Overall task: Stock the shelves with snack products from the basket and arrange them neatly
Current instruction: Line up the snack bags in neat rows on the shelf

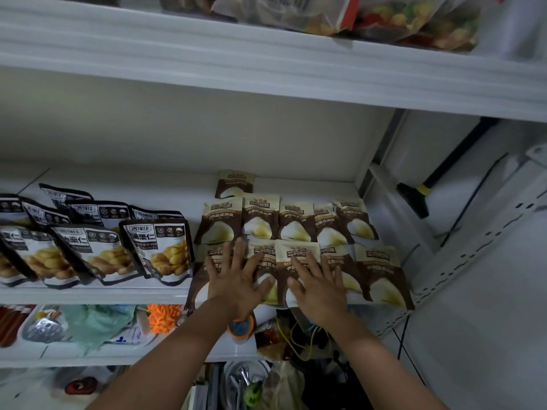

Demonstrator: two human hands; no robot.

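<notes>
Above both hands the bay is open up to the upper shelf (266, 69). Just left of the left hand (236, 276), a leaning black-and-white pouch (159, 250) blocks any sideways pass. Right of the right hand (319, 285), brown-and-cream packets (381, 273) cover the board out to its end, near the perforated upright (473, 258). Beyond the fingertips lies a second packet row (296, 223), then bare shelf floor (307, 189) beside a lone packet (235, 183).
</notes>
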